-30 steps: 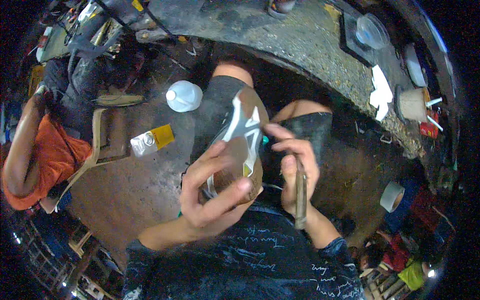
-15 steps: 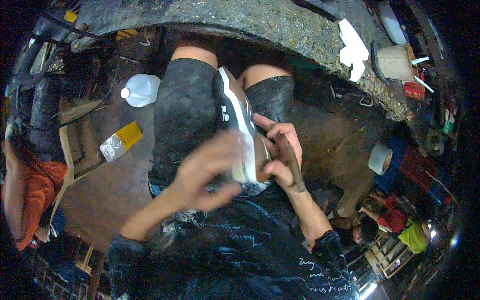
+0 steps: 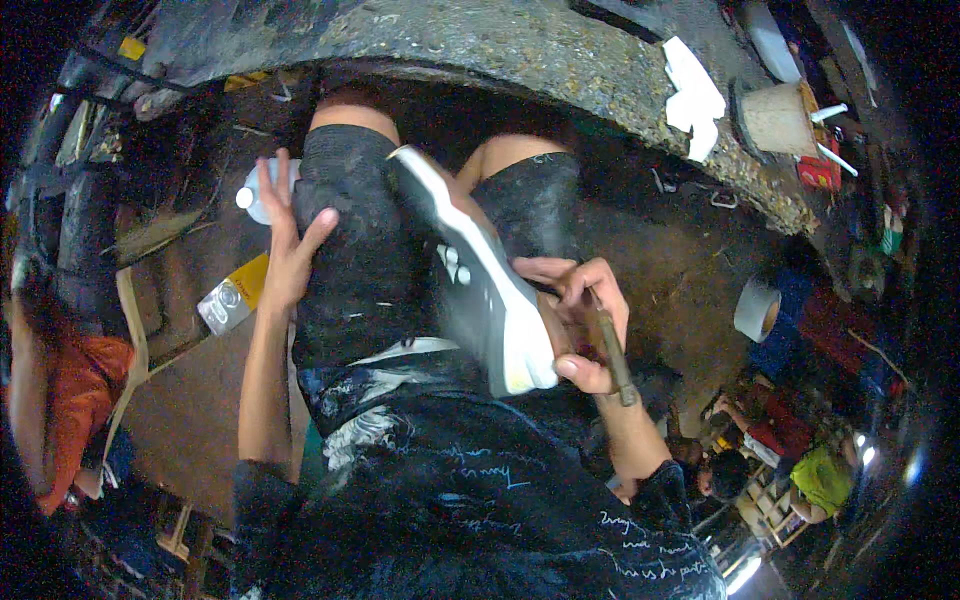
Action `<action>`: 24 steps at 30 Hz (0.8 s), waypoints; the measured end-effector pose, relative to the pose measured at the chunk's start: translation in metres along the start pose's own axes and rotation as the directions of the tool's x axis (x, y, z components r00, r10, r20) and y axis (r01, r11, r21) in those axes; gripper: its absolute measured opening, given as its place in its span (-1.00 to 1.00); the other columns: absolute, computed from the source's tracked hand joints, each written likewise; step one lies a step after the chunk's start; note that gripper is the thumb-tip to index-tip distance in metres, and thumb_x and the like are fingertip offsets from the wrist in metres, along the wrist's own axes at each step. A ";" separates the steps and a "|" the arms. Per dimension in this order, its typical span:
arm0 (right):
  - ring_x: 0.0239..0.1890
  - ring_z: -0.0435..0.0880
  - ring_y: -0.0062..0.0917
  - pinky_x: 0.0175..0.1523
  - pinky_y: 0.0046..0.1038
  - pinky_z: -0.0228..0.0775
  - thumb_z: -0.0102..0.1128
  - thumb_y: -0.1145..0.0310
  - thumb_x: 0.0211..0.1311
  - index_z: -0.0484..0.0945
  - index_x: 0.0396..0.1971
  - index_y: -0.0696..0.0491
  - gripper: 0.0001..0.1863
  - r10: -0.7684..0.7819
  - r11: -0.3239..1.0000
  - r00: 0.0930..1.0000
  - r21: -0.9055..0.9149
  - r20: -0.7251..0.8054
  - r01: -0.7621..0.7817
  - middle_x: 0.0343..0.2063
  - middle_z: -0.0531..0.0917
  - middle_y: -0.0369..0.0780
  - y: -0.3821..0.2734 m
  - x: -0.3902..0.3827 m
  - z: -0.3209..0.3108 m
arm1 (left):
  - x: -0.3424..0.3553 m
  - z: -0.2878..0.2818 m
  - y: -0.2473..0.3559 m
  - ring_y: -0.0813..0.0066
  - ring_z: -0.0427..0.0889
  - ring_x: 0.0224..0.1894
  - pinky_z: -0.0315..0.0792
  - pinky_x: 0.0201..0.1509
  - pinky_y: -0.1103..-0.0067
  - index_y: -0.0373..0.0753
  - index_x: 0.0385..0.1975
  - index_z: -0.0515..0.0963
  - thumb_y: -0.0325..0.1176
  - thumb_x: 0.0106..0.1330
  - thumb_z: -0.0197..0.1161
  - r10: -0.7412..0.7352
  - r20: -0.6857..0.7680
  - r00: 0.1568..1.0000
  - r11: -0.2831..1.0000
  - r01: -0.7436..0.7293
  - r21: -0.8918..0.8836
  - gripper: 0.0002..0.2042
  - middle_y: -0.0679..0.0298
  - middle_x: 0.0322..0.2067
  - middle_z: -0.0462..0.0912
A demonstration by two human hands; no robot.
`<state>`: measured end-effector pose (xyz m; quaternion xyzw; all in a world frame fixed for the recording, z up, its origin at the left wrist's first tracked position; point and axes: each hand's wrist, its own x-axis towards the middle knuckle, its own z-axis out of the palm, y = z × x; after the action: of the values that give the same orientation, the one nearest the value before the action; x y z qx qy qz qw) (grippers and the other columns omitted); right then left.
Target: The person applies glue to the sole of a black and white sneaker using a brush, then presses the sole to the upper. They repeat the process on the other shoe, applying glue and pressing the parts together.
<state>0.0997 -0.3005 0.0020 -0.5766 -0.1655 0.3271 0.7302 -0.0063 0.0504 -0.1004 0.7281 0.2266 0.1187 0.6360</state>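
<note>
A shoe (image 3: 500, 290) lies across my lap, toe pointing away and to the left. It has a white midsole band, a dark underside with white dots facing left, and a brown upper partly hidden. My right hand (image 3: 600, 310) grips the heel end, its thumb beside the white heel. That hand also has a thin brownish stick-like tool (image 3: 616, 360) along the palm; its kind is unclear. My left hand (image 3: 288, 245) is off the shoe, fingers spread beside my left thigh, partly covering a translucent jug (image 3: 254, 198) with a white cap.
A rough concrete ledge (image 3: 450, 50) runs in front of my knees, with white cut pieces (image 3: 693, 105) and a bucket (image 3: 778, 120) on its right. A yellow-and-grey package (image 3: 233, 297) lies left. A tape roll (image 3: 757, 309) stands right. Other people sit at both sides.
My left hand has left the shoe and moved out left toward the jug. The shoe's heel has swung right and its toe left, with my right hand still holding it.
</note>
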 end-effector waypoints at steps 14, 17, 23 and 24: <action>0.37 0.62 0.00 0.50 -0.04 0.42 0.69 0.01 0.07 0.40 -0.14 0.05 -0.35 -0.020 0.968 0.966 -0.236 0.258 0.083 0.29 0.60 0.29 -0.006 0.047 -0.067 | -0.032 0.077 0.152 -0.07 0.63 0.25 0.53 0.33 0.14 -0.21 0.48 0.42 0.02 0.31 0.55 -0.105 0.690 0.716 0.820 -0.330 0.467 -0.20 0.04 0.14 0.68; 0.35 0.66 -0.06 0.48 -0.07 0.43 0.70 0.03 0.14 0.43 -0.14 0.04 -0.39 -0.016 0.908 0.995 -0.415 0.100 0.056 0.26 0.65 0.26 -0.019 0.019 -0.067 | -0.046 0.081 0.145 -0.05 0.64 0.19 0.55 0.28 0.14 -0.22 0.37 0.50 -0.02 0.30 0.55 -0.058 0.646 0.762 0.814 -0.338 0.472 -0.30 0.07 0.09 0.68; 0.39 0.59 -0.03 0.58 0.04 0.24 0.67 0.01 0.22 0.42 -0.03 0.01 -0.38 -0.039 0.971 0.999 -0.239 -0.034 0.030 0.12 0.77 0.07 0.015 -0.014 -0.036 | -0.082 0.092 0.160 -0.02 0.62 0.13 0.51 0.21 0.17 -0.27 0.16 0.61 -0.16 0.27 0.56 0.008 0.597 0.802 0.771 -0.386 0.508 -0.48 0.09 0.06 0.67; 0.37 0.62 -0.04 0.57 0.04 0.27 0.66 0.01 0.22 0.42 -0.03 0.01 -0.39 -0.061 0.972 0.998 -0.229 -0.006 0.058 0.13 0.77 0.05 0.019 -0.011 -0.036 | -0.084 0.092 0.163 -0.03 0.62 0.11 0.52 0.18 0.18 -0.27 0.15 0.62 -0.18 0.31 0.54 0.034 0.589 0.808 0.747 -0.412 0.522 -0.52 0.10 0.03 0.67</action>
<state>0.1084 -0.3318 -0.0248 -0.6536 -0.2144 0.2802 0.6695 -0.0076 -0.0848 0.0539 0.9221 -0.0303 -0.0969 0.3735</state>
